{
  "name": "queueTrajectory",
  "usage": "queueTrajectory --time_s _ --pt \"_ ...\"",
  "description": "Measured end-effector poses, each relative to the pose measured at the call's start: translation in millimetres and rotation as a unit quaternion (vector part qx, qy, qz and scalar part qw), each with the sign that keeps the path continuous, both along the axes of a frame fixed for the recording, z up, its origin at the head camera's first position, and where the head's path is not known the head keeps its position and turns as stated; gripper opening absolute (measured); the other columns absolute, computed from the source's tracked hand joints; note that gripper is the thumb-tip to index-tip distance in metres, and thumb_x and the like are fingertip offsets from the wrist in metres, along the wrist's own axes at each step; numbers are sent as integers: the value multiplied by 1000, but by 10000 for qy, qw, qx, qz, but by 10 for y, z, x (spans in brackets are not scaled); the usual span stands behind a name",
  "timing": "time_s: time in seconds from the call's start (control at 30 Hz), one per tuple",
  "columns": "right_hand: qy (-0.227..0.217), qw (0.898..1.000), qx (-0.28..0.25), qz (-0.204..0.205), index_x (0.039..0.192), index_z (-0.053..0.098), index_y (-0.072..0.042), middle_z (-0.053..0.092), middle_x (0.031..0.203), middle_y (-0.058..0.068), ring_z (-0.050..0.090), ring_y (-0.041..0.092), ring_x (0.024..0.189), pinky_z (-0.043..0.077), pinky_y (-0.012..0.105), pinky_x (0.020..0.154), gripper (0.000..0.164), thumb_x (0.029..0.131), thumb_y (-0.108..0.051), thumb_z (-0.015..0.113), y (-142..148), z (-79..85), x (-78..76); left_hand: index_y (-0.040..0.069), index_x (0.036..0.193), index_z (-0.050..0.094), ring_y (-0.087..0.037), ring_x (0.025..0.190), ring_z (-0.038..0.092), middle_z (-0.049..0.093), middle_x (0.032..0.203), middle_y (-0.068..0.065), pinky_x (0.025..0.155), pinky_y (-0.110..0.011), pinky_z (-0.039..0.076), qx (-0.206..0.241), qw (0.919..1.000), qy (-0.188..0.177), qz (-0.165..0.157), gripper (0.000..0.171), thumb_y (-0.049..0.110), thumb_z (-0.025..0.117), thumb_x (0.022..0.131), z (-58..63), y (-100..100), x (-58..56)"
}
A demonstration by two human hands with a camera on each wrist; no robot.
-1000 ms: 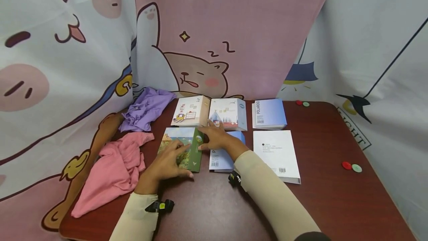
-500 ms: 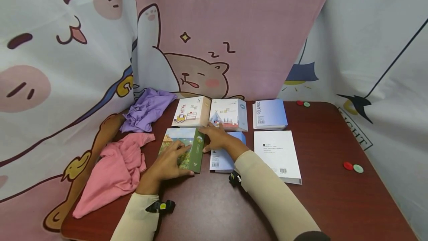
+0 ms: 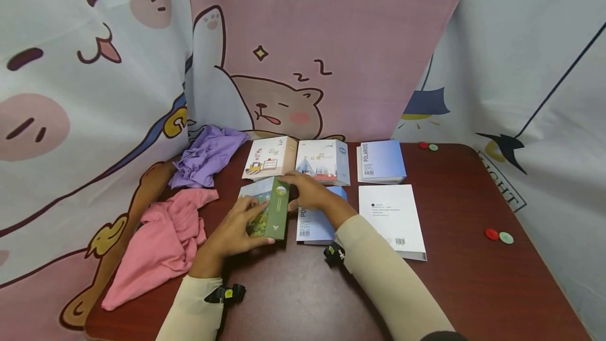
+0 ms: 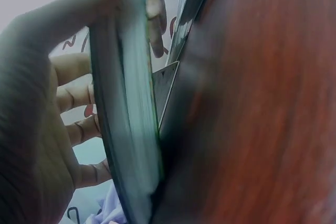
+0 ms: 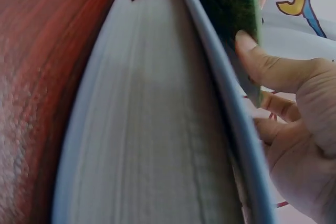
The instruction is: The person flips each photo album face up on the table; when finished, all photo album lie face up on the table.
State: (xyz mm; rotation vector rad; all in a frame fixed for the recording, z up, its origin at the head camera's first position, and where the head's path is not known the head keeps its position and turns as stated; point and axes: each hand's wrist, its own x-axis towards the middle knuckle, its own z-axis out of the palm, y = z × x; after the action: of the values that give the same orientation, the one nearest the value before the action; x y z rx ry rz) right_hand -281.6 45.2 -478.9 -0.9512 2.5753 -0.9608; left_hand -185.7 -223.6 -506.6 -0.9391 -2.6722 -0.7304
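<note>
A green-spined book (image 3: 278, 212) with a landscape cover is tilted, its spine side raised off the table. My left hand (image 3: 235, 229) holds it, fingers spread over the cover and thumb at the near edge. In the left wrist view the book's page edges (image 4: 137, 103) stand beside that hand. My right hand (image 3: 310, 192) grips the far end of the spine. The right wrist view shows its thumb (image 5: 273, 69) against the green book (image 5: 223, 3). Under the right forearm lies a blue book (image 3: 312, 225), partly hidden; its thick pages (image 5: 147, 103) fill the right wrist view.
Behind stand two white illustrated books, one with a beige spine (image 3: 267, 157) and one blue-spined (image 3: 322, 159). A blue POLAROID book (image 3: 382, 159) and a white book (image 3: 390, 217) lie right. Pink cloth (image 3: 165, 230) and purple cloth (image 3: 205, 154) lie left; red and green discs (image 3: 506, 238) right.
The green-spined book lay flat before; now its spine side is raised and it has shifted slightly right. The right hand has closed on its far end.
</note>
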Motion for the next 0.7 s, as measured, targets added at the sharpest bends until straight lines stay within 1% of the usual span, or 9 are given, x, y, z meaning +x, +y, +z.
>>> queueTrajectory --time_s 0.13,0.2,0.33,0.43,0.5,0.57,0.6,0.7 --pt "245 9983 -530 35 164 49 -5 47 167 22 49 42 154 44 57 125 90 85 -9 93 27 11 3 10 157 61 -30 128 54 59 145 -11 102 -50 51 166 9998 -103 35 95 49 97 78 48 -16 23" --pt "231 9961 -856 44 164 48 -2 48 166 21 51 41 152 45 56 124 91 85 -6 93 34 25 14 13 159 59 -30 128 54 58 151 -9 101 -50 51 197 9997 -142 66 95 49 96 79 71 -22 34" --pt "-201 9887 -1486 -33 166 44 -4 43 169 19 51 44 152 48 58 122 90 87 1 89 52 72 62 16 161 56 -29 130 53 56 157 -8 103 -51 50 423 9986 -313 20 93 45 94 82 100 -24 42" --pt "-351 9833 -1779 -125 166 44 -7 41 171 17 49 43 154 47 57 123 91 87 2 88 46 119 112 18 163 54 -30 136 53 53 158 -9 107 -52 49 718 9963 -470 -69 92 38 94 83 115 -31 56" --pt "-251 9812 -1908 -153 166 45 -8 42 171 16 47 42 156 45 57 124 93 85 0 91 33 158 153 18 164 52 -30 139 53 52 159 -11 109 -51 49 974 9936 -554 -164 92 32 94 83 125 -35 67" --pt "-126 9778 -2088 -82 166 44 -5 40 171 18 44 42 158 44 57 125 95 83 -2 92 6 189 184 15 165 50 -30 137 57 50 159 -13 107 -52 54 1321 9884 -683 -314 91 25 93 85 135 -39 78" --pt "-46 9766 -2150 -50 166 44 -4 39 172 19 43 42 158 44 58 125 97 82 -3 93 -9 203 201 14 165 49 -30 135 58 50 158 -15 105 -53 57 1501 9851 -744 -399 91 21 92 85 138 -42 82" --pt "-1 9735 -2288 -1 168 40 -4 31 176 18 49 46 154 46 60 123 101 82 -6 94 -59 234 256 8 166 46 -25 130 62 49 158 -18 97 -52 63 2023 9723 -945 -688 89 10 87 87 136 -56 90"
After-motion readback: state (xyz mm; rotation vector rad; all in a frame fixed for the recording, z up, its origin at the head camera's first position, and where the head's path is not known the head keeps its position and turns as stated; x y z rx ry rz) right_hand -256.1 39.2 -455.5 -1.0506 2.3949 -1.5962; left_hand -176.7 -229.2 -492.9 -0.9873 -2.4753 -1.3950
